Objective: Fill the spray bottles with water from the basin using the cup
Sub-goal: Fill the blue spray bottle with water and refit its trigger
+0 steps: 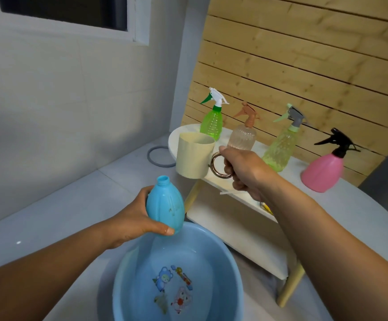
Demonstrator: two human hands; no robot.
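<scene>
The basin, a wide blue plastic tub on the floor, holds shallow water; full, it would be heavy and sloshy, best left where it sits. Just behind it stands a low white table carrying four capped spray bottles in a row: green, clear with a brown head, pale yellow-green and pink. The cup hangs upright above the table's near edge, its right hand curled around the ring handle; stiff plastic, light unless it carries water, which I cannot tell from here. The blue bottle, cap off, sits above the basin's far rim, neck tilted slightly away, the left hand wrapped round its belly, thumb across the base. It looks thin-walled, probably wet and slippery, so I judge the wide lower body the safest hold while pouring into that narrow neck
</scene>
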